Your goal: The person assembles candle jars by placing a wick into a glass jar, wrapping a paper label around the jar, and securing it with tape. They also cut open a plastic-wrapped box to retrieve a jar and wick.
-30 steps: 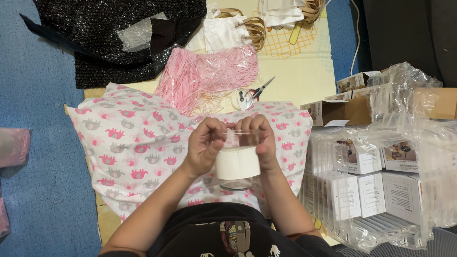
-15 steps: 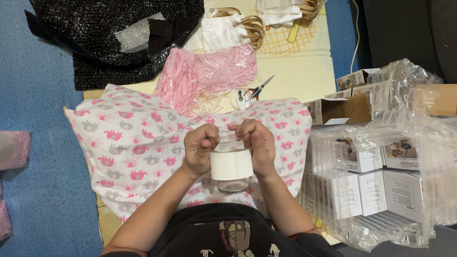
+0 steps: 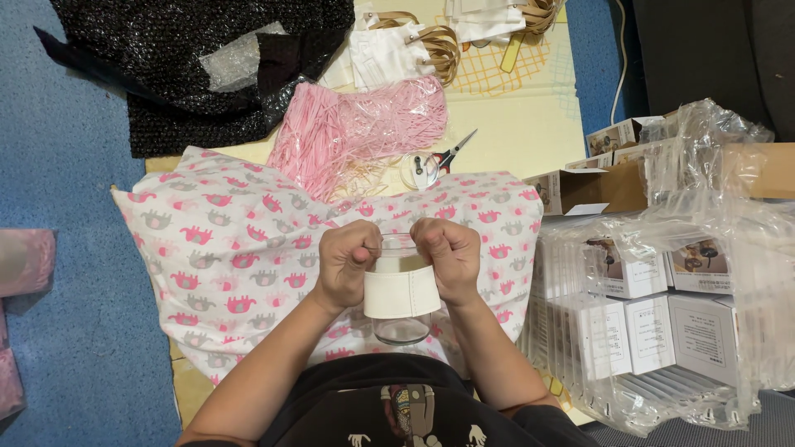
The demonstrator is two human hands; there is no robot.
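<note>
Both hands hold a glass jar over the pillow.

The left hand (image 3: 346,263) and right hand (image 3: 448,258) are curled into fists on the jar (image 3: 401,298) and its white band, above the elephant pillow (image 3: 232,265); scissors (image 3: 451,152) and pink shreds (image 3: 356,132) lie beyond.

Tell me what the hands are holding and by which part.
Both hands, left hand and right hand, hold a clear glass jar at its upper sides, gripping the white band wrapped around it.
</note>
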